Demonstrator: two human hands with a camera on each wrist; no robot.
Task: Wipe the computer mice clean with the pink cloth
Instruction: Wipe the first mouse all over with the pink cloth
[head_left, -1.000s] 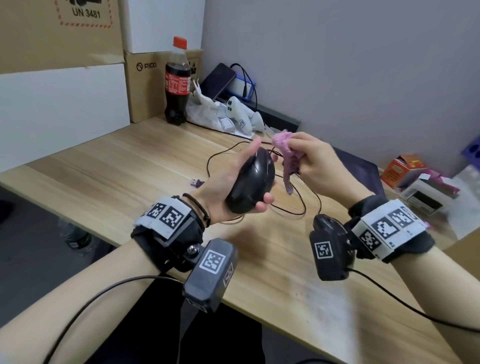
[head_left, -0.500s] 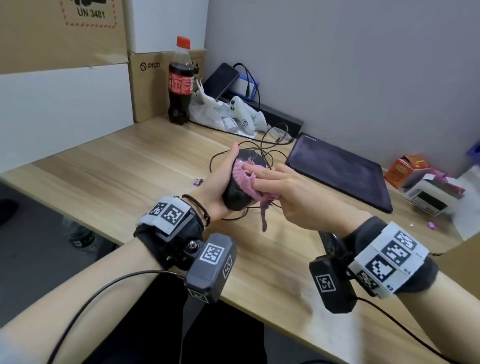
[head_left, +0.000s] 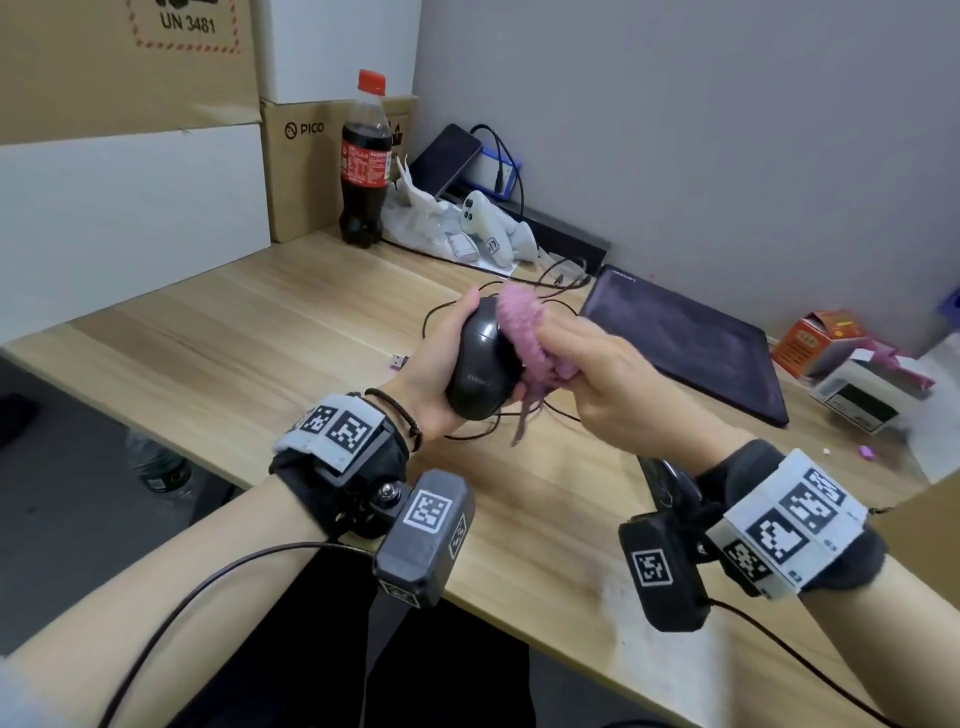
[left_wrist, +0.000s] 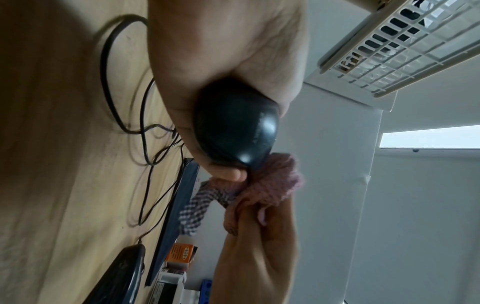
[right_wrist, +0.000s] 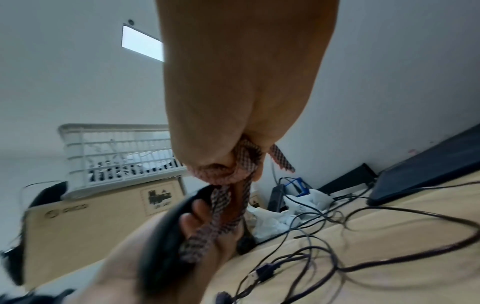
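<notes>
My left hand (head_left: 441, 364) held black mouse (head_left: 480, 364) above worktop (head_left: 234, 332) | right hand (head_left: 608, 384) gripped bunched pink cloth (head_left: 522, 332) against its side | risk: cloth tail snagging dangling cable (head_left: 467, 434), mouse slipping.

mouse (head_left: 480, 364): glossy black, in my left hand (head_left: 434, 374)
cloth (head_left: 522, 332): fuzzy pink, with a pink-and-white checked strip hanging below my right hand (head_left: 618, 384)
worktop (head_left: 234, 332): pale wood grain
bottle (head_left: 365, 161): dark cola, red cap, red label
laptop (head_left: 685, 343): dark purplish grey
wrist bands (head_left: 337, 426): white with black square markers
small box (head_left: 818, 340): orange
</notes>
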